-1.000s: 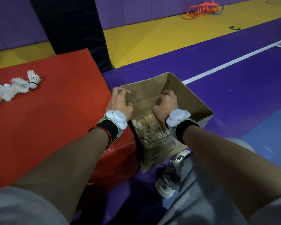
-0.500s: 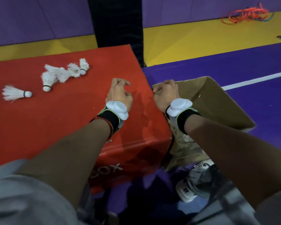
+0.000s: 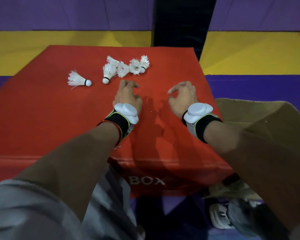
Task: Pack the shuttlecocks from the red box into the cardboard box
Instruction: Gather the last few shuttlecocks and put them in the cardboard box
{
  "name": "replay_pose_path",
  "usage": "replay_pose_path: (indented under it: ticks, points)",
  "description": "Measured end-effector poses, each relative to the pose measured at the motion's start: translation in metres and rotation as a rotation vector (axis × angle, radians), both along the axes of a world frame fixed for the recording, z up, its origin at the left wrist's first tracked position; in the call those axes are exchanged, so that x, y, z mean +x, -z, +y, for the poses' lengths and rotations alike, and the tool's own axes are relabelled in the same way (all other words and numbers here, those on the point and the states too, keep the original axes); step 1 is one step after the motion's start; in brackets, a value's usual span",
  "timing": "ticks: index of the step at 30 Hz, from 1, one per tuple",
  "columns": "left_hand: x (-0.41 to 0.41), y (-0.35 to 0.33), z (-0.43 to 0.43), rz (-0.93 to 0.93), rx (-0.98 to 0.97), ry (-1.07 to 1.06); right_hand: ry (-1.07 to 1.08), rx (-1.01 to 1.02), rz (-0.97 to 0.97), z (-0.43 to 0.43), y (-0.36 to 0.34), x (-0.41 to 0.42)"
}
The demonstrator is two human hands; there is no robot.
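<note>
Several white feather shuttlecocks lie on top of the red box (image 3: pixel 59 122). One shuttlecock (image 3: pixel 78 80) lies alone at the left, another (image 3: pixel 107 73) stands beside it, and a small heap (image 3: pixel 128 66) sits behind them. My left hand (image 3: pixel 127 97) hovers over the red top just below the heap, fingers curled and apart, holding nothing. My right hand (image 3: pixel 183 97) hovers to its right, also empty with fingers loosely curled. The cardboard box (image 3: pixel 246 110) stands at the right of the red box, mostly hidden behind my right forearm.
The red box carries the word BOX on its front face. A dark pillar (image 3: pixel 180 21) rises behind it. Yellow and purple floor surrounds everything. My shoe (image 3: pixel 220 215) rests on the floor at the lower right, beside the cardboard box.
Both hands have left the cardboard box and moved left over the red box top, toward the shuttlecocks. My view has swung left, so the cardboard box now sits at the right edge.
</note>
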State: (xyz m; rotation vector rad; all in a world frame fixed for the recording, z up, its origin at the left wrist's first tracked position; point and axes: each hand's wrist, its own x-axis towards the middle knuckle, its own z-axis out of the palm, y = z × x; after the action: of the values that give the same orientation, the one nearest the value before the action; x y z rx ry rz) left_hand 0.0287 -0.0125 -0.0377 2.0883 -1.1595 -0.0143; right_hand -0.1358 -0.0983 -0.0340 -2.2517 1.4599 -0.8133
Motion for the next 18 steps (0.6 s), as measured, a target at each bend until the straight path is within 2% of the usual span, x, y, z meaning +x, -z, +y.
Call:
replay_pose_path:
  ticks: [11, 18]
  points:
    - [0.092, -0.006, -0.021, -0.076, 0.03, -0.007, -0.19, -0.117, 0.117, -0.034, -0.001, 0.087]
    - [0.13, 0.008, -0.06, -0.205, 0.061, -0.11, -0.138, -0.093, 0.078, -0.08, 0.005, 0.134]
